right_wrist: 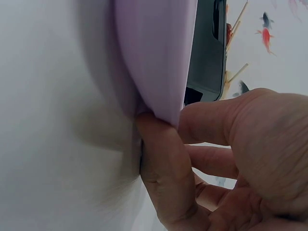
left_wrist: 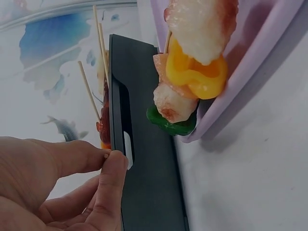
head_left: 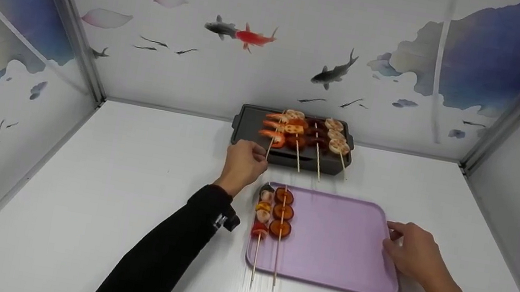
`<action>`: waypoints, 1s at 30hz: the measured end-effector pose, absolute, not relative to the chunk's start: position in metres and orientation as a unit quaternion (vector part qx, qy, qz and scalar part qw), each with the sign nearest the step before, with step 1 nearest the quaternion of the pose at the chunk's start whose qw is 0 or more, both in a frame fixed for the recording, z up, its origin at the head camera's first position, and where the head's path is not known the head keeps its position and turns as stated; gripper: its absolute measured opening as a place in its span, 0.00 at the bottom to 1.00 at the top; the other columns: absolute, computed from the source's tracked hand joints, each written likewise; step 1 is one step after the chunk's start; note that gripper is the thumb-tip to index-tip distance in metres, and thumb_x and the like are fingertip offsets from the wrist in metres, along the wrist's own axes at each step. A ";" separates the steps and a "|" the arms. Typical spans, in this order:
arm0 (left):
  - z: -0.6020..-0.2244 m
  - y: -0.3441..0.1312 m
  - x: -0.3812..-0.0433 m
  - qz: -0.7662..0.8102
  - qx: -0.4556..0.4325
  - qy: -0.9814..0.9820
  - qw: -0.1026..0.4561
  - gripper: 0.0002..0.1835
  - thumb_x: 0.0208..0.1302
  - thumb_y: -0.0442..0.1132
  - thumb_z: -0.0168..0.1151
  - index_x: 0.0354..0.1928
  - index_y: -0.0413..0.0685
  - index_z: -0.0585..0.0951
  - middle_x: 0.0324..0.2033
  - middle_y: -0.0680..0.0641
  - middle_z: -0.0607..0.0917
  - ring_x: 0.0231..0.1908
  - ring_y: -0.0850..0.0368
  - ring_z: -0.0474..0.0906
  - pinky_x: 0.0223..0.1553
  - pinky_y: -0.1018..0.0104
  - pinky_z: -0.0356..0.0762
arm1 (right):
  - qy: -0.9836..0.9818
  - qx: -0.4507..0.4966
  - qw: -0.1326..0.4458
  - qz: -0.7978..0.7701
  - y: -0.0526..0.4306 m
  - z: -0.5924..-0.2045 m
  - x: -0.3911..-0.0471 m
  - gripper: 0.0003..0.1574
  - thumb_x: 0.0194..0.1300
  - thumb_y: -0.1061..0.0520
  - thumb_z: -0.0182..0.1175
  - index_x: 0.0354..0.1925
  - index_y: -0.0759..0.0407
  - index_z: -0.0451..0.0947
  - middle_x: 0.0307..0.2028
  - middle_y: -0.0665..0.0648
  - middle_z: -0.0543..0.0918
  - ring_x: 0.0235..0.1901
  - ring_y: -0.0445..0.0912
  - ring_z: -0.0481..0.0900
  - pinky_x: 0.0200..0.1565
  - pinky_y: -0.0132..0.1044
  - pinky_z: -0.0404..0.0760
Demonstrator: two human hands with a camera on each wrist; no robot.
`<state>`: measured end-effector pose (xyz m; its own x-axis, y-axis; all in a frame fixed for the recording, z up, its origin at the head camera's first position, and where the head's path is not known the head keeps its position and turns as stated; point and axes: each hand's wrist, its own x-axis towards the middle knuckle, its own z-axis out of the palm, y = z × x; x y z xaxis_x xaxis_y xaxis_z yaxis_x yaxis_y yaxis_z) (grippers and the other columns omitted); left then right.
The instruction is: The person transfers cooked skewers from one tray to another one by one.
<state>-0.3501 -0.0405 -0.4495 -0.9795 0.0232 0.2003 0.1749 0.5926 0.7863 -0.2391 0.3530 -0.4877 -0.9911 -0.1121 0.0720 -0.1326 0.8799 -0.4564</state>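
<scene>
My left hand (head_left: 241,167) is at the front left of a dark grill (head_left: 249,122), its thumb and forefinger pinching the stick end of the leftmost shrimp skewer (head_left: 274,130). In the left wrist view those fingertips meet right at the grill's front edge. My right hand (head_left: 419,254) grips the right rim of a lilac tray (head_left: 333,243), thumb above and a finger underneath. Along the tray's left side lie a mixed vegetable-and-meat skewer (head_left: 263,212) and a skewer of brown round slices (head_left: 282,213), their sticks reaching past the near rim.
Several more skewers lie on the grill, among them a dark brown one (head_left: 316,134) and one with pale round pieces (head_left: 337,137), sticks jutting forward. The grill stands near the printed back wall (head_left: 271,79) on a white table (head_left: 141,189). Side walls enclose the table.
</scene>
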 end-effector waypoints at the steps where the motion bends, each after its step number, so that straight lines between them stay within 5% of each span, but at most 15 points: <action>1: -0.449 -0.041 -0.350 -0.447 -0.057 -0.889 0.083 0.13 0.62 0.36 0.65 0.48 0.41 0.85 0.37 0.46 0.89 0.37 0.53 0.86 0.40 0.58 0.84 | -0.969 0.061 0.019 0.238 0.353 -0.487 -0.239 0.31 0.64 0.58 0.61 0.63 0.69 0.74 0.41 0.62 0.84 0.28 0.45 0.73 0.27 0.33 0.71; 8: -0.449 -0.044 -0.348 -0.457 -0.070 -0.884 0.070 0.13 0.60 0.35 0.65 0.45 0.39 0.87 0.30 0.46 0.90 0.30 0.56 0.87 0.34 0.61 0.84 | -0.970 0.060 0.019 0.237 0.353 -0.487 -0.238 0.31 0.64 0.58 0.61 0.63 0.69 0.74 0.41 0.62 0.84 0.31 0.46 0.75 0.29 0.33 0.72; 17: -0.444 -0.046 -0.345 -0.467 -0.063 -0.881 0.046 0.09 0.59 0.32 0.61 0.39 0.44 0.88 0.28 0.48 0.89 0.29 0.56 0.84 0.30 0.66 0.71 | -0.972 0.066 0.030 0.225 0.353 -0.490 -0.239 0.31 0.64 0.58 0.60 0.63 0.69 0.74 0.41 0.62 0.84 0.33 0.48 0.76 0.31 0.34 0.73; 30: -0.446 -0.047 -0.344 -0.474 -0.052 -0.878 0.046 0.13 0.62 0.34 0.60 0.46 0.39 0.85 0.27 0.47 0.90 0.29 0.56 0.86 0.35 0.61 0.82 | -0.970 0.060 0.014 0.237 0.354 -0.490 -0.240 0.32 0.64 0.58 0.60 0.64 0.70 0.73 0.41 0.63 0.84 0.29 0.46 0.75 0.26 0.33 0.72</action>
<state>-0.3442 -0.0470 -0.4455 -0.9903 0.0475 0.1309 0.1355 0.5451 0.8273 -0.2398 0.3544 -0.4898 -0.9925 -0.1088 0.0557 -0.1223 0.8808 -0.4575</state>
